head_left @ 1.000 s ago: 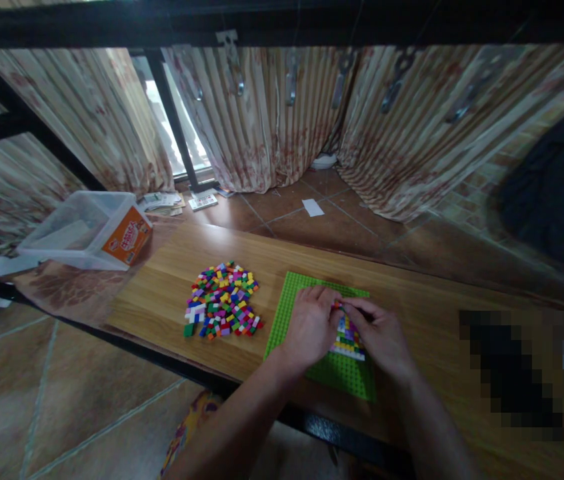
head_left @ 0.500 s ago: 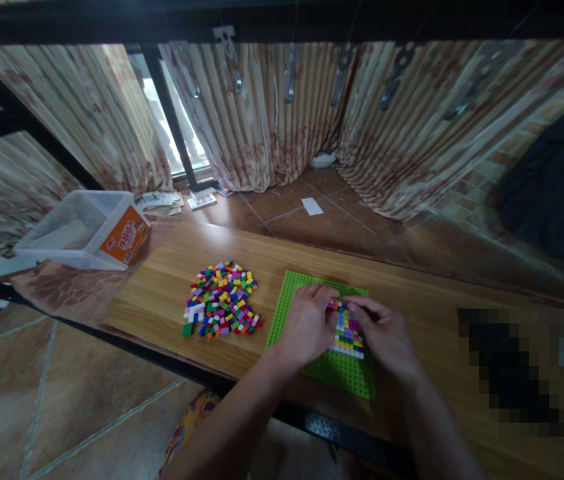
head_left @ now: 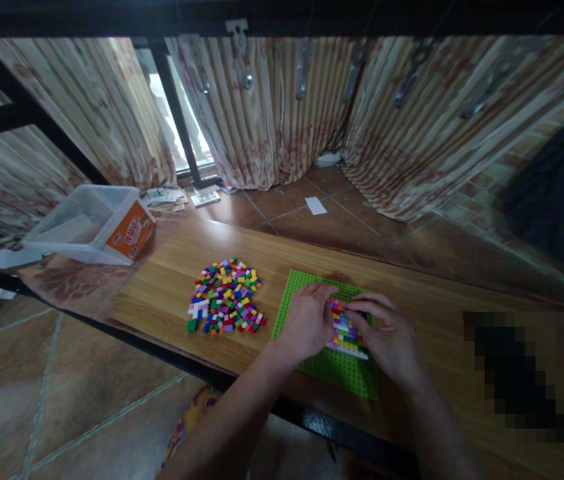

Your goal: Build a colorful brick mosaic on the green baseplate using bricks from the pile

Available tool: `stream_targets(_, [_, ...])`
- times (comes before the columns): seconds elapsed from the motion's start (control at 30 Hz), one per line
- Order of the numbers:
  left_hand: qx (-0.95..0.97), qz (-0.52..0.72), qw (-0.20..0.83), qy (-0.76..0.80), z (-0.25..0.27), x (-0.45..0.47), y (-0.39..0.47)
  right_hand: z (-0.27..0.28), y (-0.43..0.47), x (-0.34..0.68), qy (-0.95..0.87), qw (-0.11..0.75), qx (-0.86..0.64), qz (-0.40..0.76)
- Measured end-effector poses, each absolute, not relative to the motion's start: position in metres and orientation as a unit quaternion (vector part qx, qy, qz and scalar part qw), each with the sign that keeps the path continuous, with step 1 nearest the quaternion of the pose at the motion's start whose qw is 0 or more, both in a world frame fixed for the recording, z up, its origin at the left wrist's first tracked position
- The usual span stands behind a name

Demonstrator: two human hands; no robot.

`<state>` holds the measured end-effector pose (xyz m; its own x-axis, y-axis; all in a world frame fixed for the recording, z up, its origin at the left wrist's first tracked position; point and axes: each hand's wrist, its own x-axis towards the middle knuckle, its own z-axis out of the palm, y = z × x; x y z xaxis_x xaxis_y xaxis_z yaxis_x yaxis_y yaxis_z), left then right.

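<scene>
**Hands closed in on both sides of a brick panel**

The brick panel [head_left: 346,331], small coloured bricks in rows with a white row along its near edge, lay on the green baseplate [head_left: 339,375], towards the right of the worktop [head_left: 155,290].

The left hand [head_left: 308,321] lay over the baseplate with its fingers curled together, its fingertips at the panel's left side; whether it gripped a brick could not be told. The right hand [head_left: 387,328] was partly open, fingers bent, thumb and forefinger a little apart at the panel's far right corner. Any piece between them was too small to make out.

Left of the baseplate, apart from it, spread a pile of loose bricks [head_left: 227,298]. Farther left stood a clear plastic box [head_left: 79,223] with an orange label [head_left: 132,231]. Beyond the worktop, striped curtains [head_left: 262,127] hung to the tiled floor [head_left: 282,210].
</scene>
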<state>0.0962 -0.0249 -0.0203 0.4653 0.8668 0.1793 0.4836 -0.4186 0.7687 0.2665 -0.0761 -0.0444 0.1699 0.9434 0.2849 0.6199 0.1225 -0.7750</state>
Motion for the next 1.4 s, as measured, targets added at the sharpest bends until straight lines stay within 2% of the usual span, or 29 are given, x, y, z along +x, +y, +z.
stream_targets(0.27, [0.806,0.231,0.366,0.403,-0.022,0.103,-0.022,-0.047,-0.077,0.274,-0.619,0.413,-0.636,0.206])
stream_targets(0.6, [0.811,0.226,0.372,0.391,-0.023,0.102,-0.02,-0.047,-0.073,0.262,-0.603,0.449,-0.626,0.208])
stream_targets(0.77, [0.811,0.224,0.368,0.396,-0.023,0.103,-0.02,-0.052,-0.071,0.263,-0.549,0.472,-0.639,0.259])
stream_targets(0.97, [0.766,0.248,0.407,0.432,-0.024,0.109,-0.022,-0.049,-0.068,0.264,-0.462,0.462,-0.664,0.364])
stream_targets(1.2, [0.686,0.254,0.498,0.466,-0.023,0.114,-0.017,-0.037,-0.066,0.262,-0.456,0.44,-0.667,0.392])
stream_targets(1.4, [0.677,0.225,0.504,0.486,-0.021,0.117,-0.013,-0.037,-0.068,0.266,-0.424,0.425,-0.678,0.425])
